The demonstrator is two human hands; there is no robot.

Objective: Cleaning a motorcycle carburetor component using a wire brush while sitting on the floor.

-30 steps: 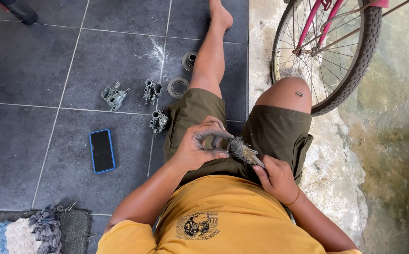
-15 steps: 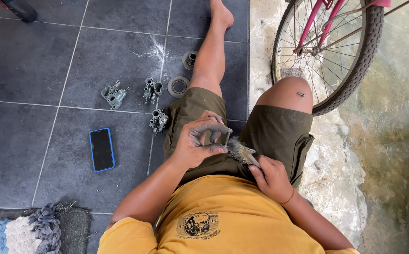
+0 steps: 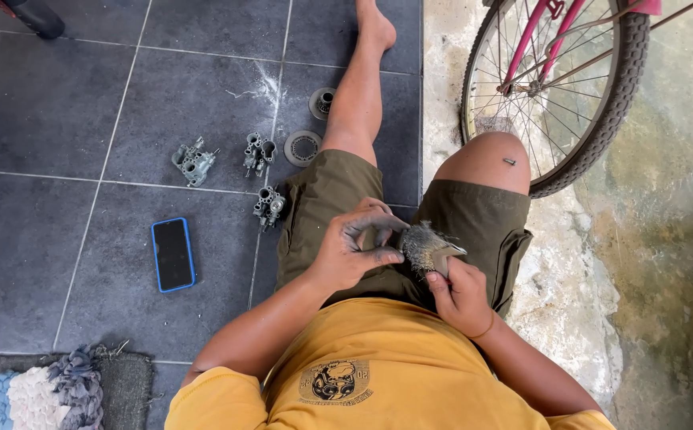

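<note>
Person's sitting on the dark grey tiled floor [image 3: 60,119], pink bicycle wheel [image 3: 557,87] at its right edge. Over the lap, the left hand [image 3: 354,251] has its grip wrapped round a small grimy metal part [image 3: 386,239]. Right hand [image 3: 462,295] grips a worn bristle brush [image 3: 426,247], bristles pointing left, touching the part. No containers anywhere.

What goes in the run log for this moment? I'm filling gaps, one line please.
left hand: holds small metal part | right hand: holds brush against it | floor: phone, three metal parts
</note>
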